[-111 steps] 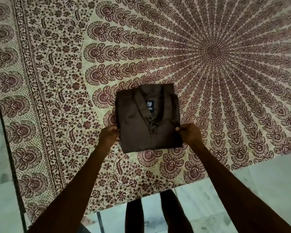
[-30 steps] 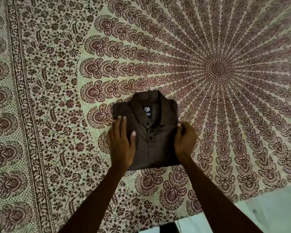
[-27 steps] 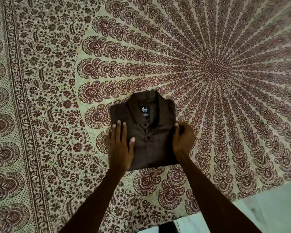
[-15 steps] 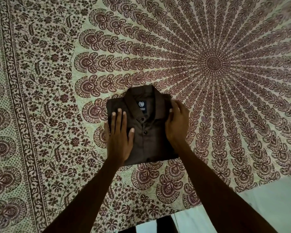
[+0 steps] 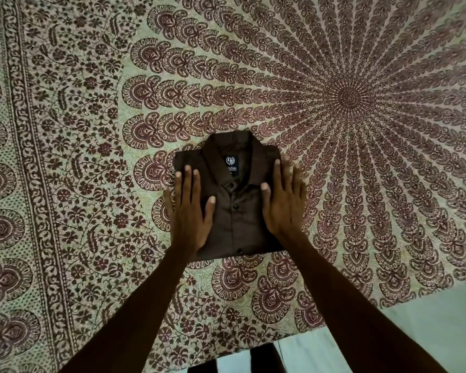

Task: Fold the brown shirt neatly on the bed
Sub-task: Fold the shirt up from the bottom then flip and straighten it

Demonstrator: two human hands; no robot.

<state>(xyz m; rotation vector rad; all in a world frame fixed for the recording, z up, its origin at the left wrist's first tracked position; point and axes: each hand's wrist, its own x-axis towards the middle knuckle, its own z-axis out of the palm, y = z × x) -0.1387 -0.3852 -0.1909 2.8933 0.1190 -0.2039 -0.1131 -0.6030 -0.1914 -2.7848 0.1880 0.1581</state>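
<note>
Brown shirt (image 5: pixel 234 211) sits folded into a neat rectangle on the bed (image 5: pixel 92 130) w/ patterned sheet, collar facing up. Left hand (image 5: pixel 190 211) & right hand (image 5: pixel 283 203) both lie flat on it, fingers (image 5: pixel 187 181) spread out, gripping nothing.

Patterned mandala bedsheet (image 5: pixel 347 98) spread flat; pale floor (image 5: pixel 428 319) beyond its near edge.

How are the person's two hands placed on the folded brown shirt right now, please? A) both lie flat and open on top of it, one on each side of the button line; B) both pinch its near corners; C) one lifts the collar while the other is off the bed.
A: the left hand and right hand lie palm-down with fingers spread on the brown shirt, either side of its buttons.
</note>
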